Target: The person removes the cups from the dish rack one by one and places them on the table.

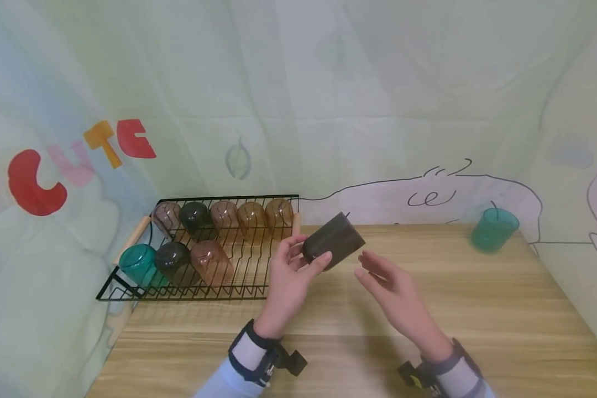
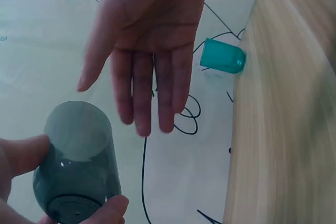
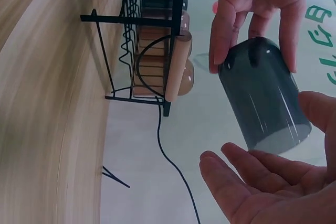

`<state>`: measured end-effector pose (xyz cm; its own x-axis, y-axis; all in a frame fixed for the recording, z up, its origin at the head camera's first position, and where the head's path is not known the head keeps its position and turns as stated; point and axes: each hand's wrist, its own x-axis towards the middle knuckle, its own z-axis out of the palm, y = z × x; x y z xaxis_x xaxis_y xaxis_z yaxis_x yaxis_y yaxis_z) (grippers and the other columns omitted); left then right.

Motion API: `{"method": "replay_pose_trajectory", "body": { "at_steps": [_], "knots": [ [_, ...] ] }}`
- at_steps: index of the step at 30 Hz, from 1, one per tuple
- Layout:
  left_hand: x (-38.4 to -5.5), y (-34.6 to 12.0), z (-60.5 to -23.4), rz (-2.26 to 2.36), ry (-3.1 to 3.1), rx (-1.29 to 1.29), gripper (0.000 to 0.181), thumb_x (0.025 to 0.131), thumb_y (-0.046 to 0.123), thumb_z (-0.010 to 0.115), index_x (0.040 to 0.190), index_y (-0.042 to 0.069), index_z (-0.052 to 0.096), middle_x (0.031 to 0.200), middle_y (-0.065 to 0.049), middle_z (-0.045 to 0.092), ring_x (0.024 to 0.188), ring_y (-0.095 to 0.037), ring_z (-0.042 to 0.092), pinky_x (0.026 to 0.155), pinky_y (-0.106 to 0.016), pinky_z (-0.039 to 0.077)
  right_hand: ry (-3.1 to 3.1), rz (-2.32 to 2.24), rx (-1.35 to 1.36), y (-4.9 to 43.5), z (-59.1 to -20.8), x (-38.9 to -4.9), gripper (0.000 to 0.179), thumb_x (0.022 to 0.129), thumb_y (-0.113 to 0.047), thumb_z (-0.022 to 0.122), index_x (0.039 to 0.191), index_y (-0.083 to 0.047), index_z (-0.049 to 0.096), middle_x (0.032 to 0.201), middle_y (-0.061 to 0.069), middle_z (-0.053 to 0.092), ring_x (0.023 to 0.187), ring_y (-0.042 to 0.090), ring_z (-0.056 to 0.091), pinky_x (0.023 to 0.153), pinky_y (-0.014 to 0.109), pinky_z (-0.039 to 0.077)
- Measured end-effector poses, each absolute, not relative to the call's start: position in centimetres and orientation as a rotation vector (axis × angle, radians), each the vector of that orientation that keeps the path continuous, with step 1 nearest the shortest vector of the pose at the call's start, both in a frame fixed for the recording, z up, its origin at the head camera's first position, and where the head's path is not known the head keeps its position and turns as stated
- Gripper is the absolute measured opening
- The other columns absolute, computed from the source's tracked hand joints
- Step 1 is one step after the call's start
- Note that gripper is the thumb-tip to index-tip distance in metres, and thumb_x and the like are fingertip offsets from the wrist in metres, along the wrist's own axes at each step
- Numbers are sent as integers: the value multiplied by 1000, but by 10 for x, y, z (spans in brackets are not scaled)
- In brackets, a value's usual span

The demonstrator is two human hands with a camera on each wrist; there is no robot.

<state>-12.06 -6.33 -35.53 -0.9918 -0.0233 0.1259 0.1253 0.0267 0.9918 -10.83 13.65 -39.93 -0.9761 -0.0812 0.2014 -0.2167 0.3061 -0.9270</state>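
A dark grey see-through cup (image 1: pixel 334 241) is held in the air above the table, tilted with its mouth toward the right. My left hand (image 1: pixel 291 279) grips it by the rounded base end, thumb on one side and fingers on the other. Close to the cup's mouth is my right hand (image 1: pixel 400 301), its fingers stretched out and holding nothing. In the left wrist view a gap shows between the right hand (image 2: pixel 152 40) and the cup (image 2: pixel 77 156). From the right wrist, the cup (image 3: pixel 265 98) appears between both hands.
On the left, a black wire rack (image 1: pixel 251 293) with wooden handles bears several upside-down cups in two rows, among them a teal cup (image 1: pixel 140 264) and a pink cup (image 1: pixel 211 262). Another teal cup (image 1: pixel 494 231) stands at the table's far right. A printed curtain (image 1: pixel 303 110) hangs behind.
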Motion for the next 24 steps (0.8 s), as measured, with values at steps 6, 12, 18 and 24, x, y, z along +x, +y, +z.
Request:
{"method": "replay_pose_trajectory", "body": {
  "at_steps": [6,12,18,24],
  "knots": [
    [-127,-56,-377,-2099,-2230,-112,66,72,39,78,124,17,44,120,-6,46,101,-23,55,74,-33,52,-2427,1784,255,132,-398,-112,62,89,-47,57,140,-17,40,129,-3,51,114,12,50,90,34,43],
    [-122,-51,-377,-2053,-2314,-169,77,70,38,80,134,13,44,124,-6,45,104,-24,54,73,-31,51,-2367,1822,254,131,-395,-115,56,88,-45,60,135,-19,45,124,-3,54,109,13,53,88,37,45],
    [-117,-45,-373,-2061,-2345,-275,75,71,24,81,134,6,45,125,-10,46,105,-24,56,75,-29,51,-2302,1902,312,132,-385,-117,57,85,-39,66,134,-17,46,124,0,54,110,15,53,88,32,45],
    [-126,-41,-400,-2034,-2335,-354,68,64,34,84,123,18,54,119,5,52,98,-12,58,75,-29,51,-2273,1903,303,127,-384,-118,64,77,-36,75,131,-15,48,125,2,53,108,18,54,85,31,47]
  ]
}}
